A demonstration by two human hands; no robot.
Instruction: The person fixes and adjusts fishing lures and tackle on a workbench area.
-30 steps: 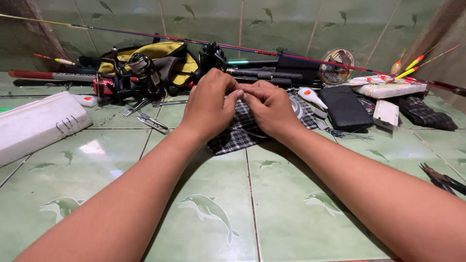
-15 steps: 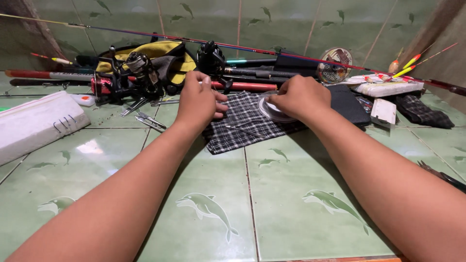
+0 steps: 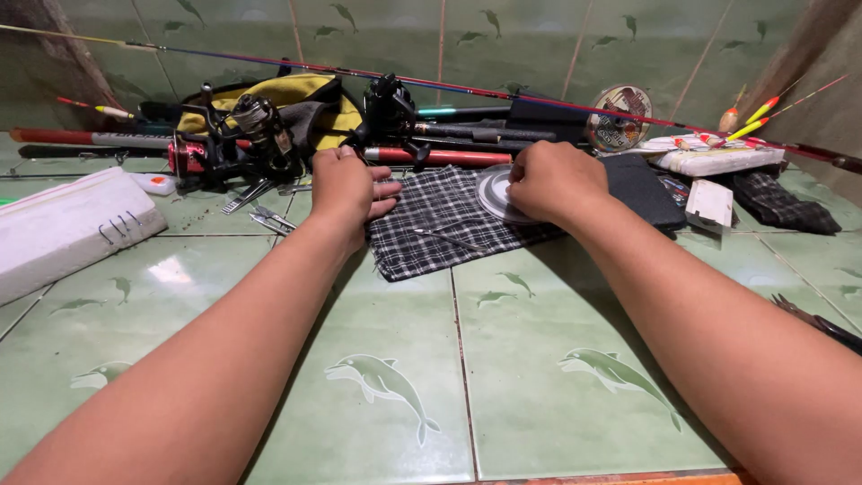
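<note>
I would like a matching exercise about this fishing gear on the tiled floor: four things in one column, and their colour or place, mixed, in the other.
Things:
1. checked cloth
2. clear line spool
3. white box
4. bag

Descriptions:
A. yellow and black, behind the reels
B. under the right hand
C. far left on the tiles
D. black and white, its edge touched by the left hand

Pairs: 1-D, 2-B, 3-C, 4-A

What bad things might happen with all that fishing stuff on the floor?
The thin metal piece lying on the checked cloth between the left hand and the right hand might prick a finger. The clear spool under the right hand could slide off the cloth. The long rod behind might get knocked.
</note>
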